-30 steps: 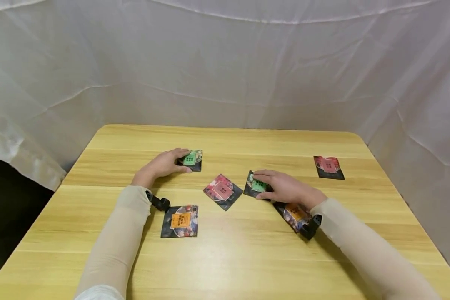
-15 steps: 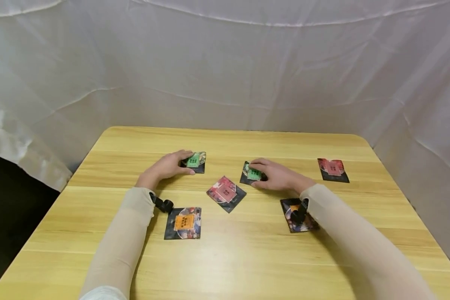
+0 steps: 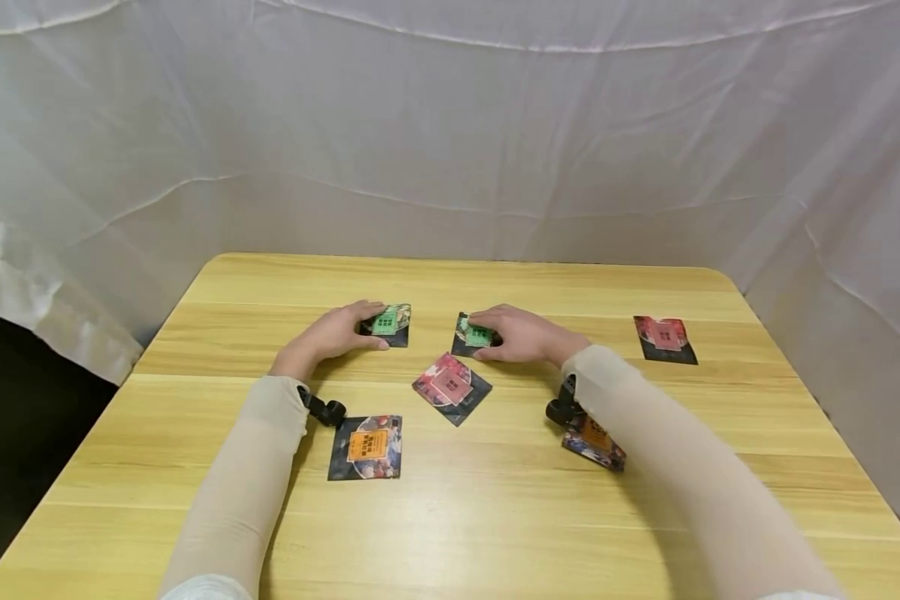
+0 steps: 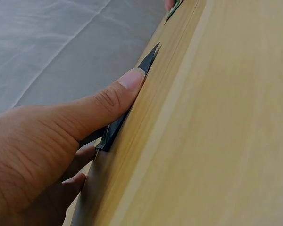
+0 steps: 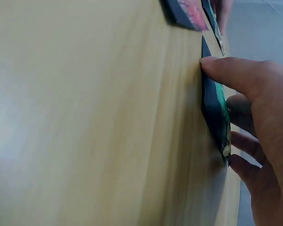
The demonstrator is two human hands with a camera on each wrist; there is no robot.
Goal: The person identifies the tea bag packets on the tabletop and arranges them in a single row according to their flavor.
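Note:
My left hand [image 3: 332, 332] holds a black sachet with a green label [image 3: 393, 323] at the back left of the table, thumb at its near edge and fingers over its far side. In the left wrist view the thumb presses on the dark sachet [image 4: 117, 129]. To the right, my right hand [image 3: 528, 335] grips a second green-labelled sachet [image 3: 471, 336] across its edges. Seen from the right wrist, that sachet [image 5: 213, 101] sits between thumb and fingers, close over the wood. A pink-labelled sachet [image 3: 452, 388] lies turned cornerwise in front of the two.
An orange-labelled sachet [image 3: 367, 447] lies near the left wrist camera. Another orange-labelled sachet [image 3: 596, 442] is partly covered by the right forearm. Far right lies a second pink-labelled sachet [image 3: 666, 340]. A pale curtain hangs behind the wooden table [image 3: 450, 533].
My right hand has moved left and away from me, carrying its green-labelled sachet closer to the other one. My left hand keeps its place. The head view has shifted slightly.

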